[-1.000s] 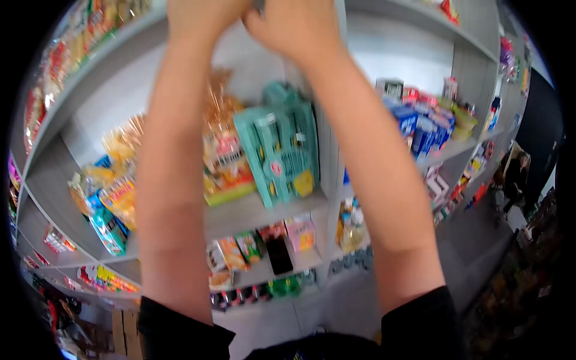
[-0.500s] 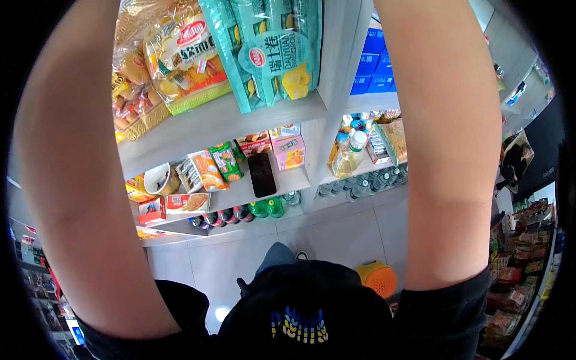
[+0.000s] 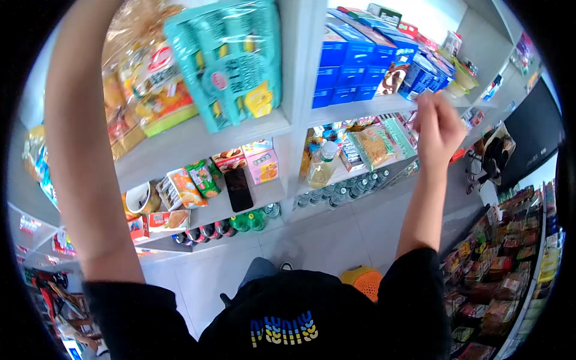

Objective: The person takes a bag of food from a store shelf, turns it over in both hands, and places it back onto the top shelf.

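Now that the right hand (image 3: 440, 129) is back in frame, I have it at 2 o'clock, fingers curled narrow, blurred; no item visible in it. Left forearm (image 3: 78, 108) runs out past 10 o'clock; left hand off view, can't tell its state. So the only hand action I can log is on the right, nearest the loose blue boxes (image 3: 420, 75); touching or just in front, can't tell. Those lie tilted at 2 o'clock, on the shelf (image 3: 360, 108). Stacked blue boxes (image 3: 351, 75) at 1 o'clock look squared up, in rows. Teal pack (image 3: 228, 66), 11 o'clock, leans beyond the divider. Farthest: a person (image 3: 498, 150), 3 o'clock.
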A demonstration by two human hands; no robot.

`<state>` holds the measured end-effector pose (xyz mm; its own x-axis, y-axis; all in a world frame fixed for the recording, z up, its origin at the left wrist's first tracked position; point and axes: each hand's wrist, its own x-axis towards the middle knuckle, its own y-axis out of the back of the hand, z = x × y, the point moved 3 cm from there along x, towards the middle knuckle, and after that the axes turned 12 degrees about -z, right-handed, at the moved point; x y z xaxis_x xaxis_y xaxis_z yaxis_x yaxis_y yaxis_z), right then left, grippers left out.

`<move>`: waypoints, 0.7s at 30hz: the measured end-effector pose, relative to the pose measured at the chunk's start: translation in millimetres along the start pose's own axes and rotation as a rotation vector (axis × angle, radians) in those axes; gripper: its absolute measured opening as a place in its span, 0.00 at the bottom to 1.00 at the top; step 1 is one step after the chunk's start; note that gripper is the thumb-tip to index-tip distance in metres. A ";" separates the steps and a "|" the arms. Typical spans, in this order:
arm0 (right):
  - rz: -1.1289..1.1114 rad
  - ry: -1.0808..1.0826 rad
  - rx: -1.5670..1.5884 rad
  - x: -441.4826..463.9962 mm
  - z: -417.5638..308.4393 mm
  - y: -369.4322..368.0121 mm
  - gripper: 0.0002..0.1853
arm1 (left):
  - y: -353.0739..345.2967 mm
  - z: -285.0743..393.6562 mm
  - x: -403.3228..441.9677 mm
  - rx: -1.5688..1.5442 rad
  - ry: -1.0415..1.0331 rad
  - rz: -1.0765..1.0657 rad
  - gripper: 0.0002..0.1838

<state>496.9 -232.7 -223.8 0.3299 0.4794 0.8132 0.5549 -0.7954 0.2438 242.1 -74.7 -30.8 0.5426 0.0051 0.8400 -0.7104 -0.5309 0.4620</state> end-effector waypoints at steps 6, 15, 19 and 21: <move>0.119 -0.687 0.114 -133.4 158.5 64.3 0.10 | -77.7 94.0 -168.7 -0.970 0.131 -0.322 0.10; 0.327 -1.305 0.457 -278.4 286.1 21.1 0.22 | -219.4 259.9 -259.3 -1.833 0.721 -1.093 0.12; 0.434 -1.275 0.366 -284.4 332.2 -4.9 0.33 | -283.0 294.7 -264.0 -1.888 0.890 -1.261 0.16; 0.483 -1.232 0.202 -282.3 360.1 -15.4 0.38 | -313.9 311.2 -262.2 -2.030 1.099 -1.164 0.22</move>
<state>670.2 -222.3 -647.4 0.9335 0.2718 -0.2340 0.2551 -0.9618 -0.0997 462.4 -173.1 -484.5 0.9577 0.0920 -0.2725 -0.1848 0.9228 -0.3379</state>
